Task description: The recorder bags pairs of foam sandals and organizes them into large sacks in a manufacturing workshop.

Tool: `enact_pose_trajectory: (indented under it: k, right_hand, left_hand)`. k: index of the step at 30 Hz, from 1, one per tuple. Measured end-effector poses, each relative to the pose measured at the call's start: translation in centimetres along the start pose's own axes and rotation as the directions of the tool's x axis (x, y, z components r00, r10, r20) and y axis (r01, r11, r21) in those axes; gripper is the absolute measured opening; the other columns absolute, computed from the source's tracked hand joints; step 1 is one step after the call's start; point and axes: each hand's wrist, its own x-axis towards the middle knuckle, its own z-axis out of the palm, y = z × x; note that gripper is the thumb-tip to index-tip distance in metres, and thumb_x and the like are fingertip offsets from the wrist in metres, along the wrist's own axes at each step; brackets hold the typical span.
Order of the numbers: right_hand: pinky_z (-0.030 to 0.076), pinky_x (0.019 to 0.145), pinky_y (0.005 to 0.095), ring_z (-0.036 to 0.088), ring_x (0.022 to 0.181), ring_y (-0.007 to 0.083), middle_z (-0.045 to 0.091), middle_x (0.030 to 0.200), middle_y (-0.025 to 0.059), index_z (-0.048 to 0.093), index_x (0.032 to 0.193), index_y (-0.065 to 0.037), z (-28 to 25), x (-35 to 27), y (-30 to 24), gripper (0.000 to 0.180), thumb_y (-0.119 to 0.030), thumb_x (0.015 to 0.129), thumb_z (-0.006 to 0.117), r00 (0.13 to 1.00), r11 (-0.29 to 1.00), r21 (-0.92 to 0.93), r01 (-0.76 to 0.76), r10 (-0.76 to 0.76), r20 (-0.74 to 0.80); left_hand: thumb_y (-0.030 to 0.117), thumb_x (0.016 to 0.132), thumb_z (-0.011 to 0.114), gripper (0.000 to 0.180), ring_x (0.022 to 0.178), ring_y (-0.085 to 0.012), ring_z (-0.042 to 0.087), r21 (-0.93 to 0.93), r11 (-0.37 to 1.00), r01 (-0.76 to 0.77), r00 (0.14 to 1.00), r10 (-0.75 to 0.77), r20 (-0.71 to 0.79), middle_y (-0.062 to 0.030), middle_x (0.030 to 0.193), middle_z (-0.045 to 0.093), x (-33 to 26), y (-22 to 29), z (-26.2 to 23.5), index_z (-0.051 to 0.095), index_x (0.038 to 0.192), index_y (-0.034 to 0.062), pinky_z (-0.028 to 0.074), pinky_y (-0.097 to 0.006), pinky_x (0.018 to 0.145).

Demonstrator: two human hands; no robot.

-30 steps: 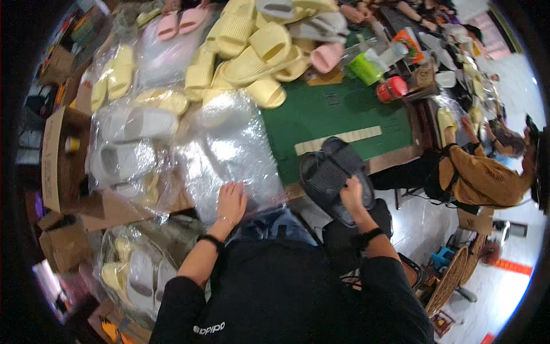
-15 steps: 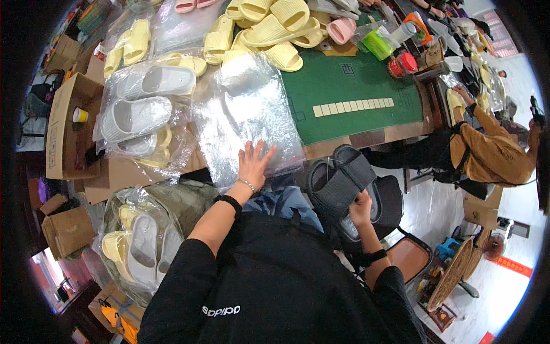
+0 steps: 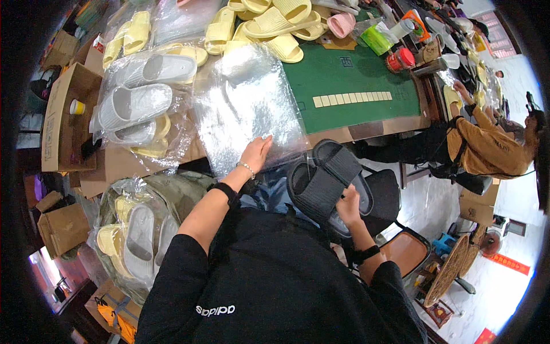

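Observation:
A pair of dark grey slide slippers hangs at my right front, beyond the table's near edge. My right hand is closed round them at their near side, with the fingers partly hidden. The two slippers are held against each other, one overlapping the other. My left hand lies on the near part of a stack of clear plastic bags, its fingers stretched out and close together. The bags lie flat on the table and shine with reflections.
Left of the bags lie bagged grey slippers; yellow slippers are heaped behind. A green mat carries a row of small pale tiles. More bagged slippers are at the lower left, near a cardboard box. Another person works at right.
My left hand has drawn its spread fingers together on the bags. My right hand has carried the dark slippers slightly left and nearer the bags.

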Motion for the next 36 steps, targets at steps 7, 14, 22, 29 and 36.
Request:
enact_pose_trajectory:
  k: [7, 14, 22, 29, 36]
  right_hand:
    - [0.036, 0.068, 0.0424, 0.044, 0.076, 0.0384, 0.049, 0.075, 0.0209, 0.054, 0.063, 0.003, 1.0, 1.2, -2.8, 0.005, 0.001, 0.061, 0.050, 0.990, 0.991, 0.089, 0.097, -0.105, 0.090]
    - [0.036, 0.071, 0.0407, 0.048, 0.077, 0.0338, 0.050, 0.070, 0.0188, 0.052, 0.057, 0.001, 2.4, 4.5, -4.2, 0.005, -0.002, 0.060, 0.051, 0.975, 0.963, -0.175, 0.205, -0.185, 0.122]
    - [0.036, 0.070, 0.0406, 0.047, 0.076, 0.0330, 0.050, 0.075, 0.0182, 0.055, 0.061, -0.001, 2.9, 6.5, -4.2, 0.009, -0.007, 0.064, 0.050, 0.969, 0.889, -0.386, 0.247, -0.228, 0.096]
    - [0.037, 0.067, 0.0414, 0.046, 0.071, 0.0346, 0.048, 0.070, 0.0198, 0.053, 0.060, 0.000, 3.7, 6.6, -5.7, 0.007, -0.005, 0.063, 0.052, 0.972, 0.935, -0.268, 0.232, -0.217, 0.085]
    - [0.036, 0.062, 0.0423, 0.046, 0.068, 0.0332, 0.048, 0.069, 0.0171, 0.056, 0.065, -0.001, 4.6, 7.7, -5.5, 0.006, -0.003, 0.061, 0.052, 0.945, 0.901, -0.289, 0.325, -0.319, 0.068]
  left_hand:
    - [0.041, 0.088, 0.025, 0.047, 0.103, -0.0281, 0.048, -0.238, 0.965, 0.113, 0.986, -0.079, 0.147, -0.0149, 0.112, 0.050, 2.1, 0.8, 0.8, 0.042, 0.119, 0.0109, 0.036, -0.032, 0.087]
    - [0.016, 0.082, 0.043, 0.032, 0.093, -0.0317, 0.049, 0.039, 0.961, -0.275, 0.961, 0.274, 0.035, -0.0157, 0.102, 0.053, 3.1, 1.1, 1.6, 0.046, 0.112, 0.0029, 0.039, -0.036, 0.082]
    - [0.014, 0.079, 0.043, 0.031, 0.097, -0.0291, 0.045, 0.273, 0.896, -0.350, 0.933, 0.360, 0.015, -0.0121, 0.105, 0.051, 1.5, 2.6, 0.4, 0.047, 0.107, 0.0022, 0.034, -0.040, 0.084]
    - [0.023, 0.088, 0.029, 0.042, 0.123, -0.0261, 0.021, 0.213, 0.910, -0.355, 0.935, 0.342, 0.100, -0.0078, 0.131, 0.029, 0.5, 5.5, -0.2, 0.029, 0.126, 0.0067, 0.015, -0.043, 0.101]
    - [0.014, 0.085, 0.035, 0.042, 0.121, -0.0291, 0.024, 0.179, 0.879, -0.441, 0.897, 0.437, 0.065, -0.0147, 0.127, 0.032, -0.5, 9.1, -0.7, 0.029, 0.123, -0.0004, 0.019, -0.043, 0.099]
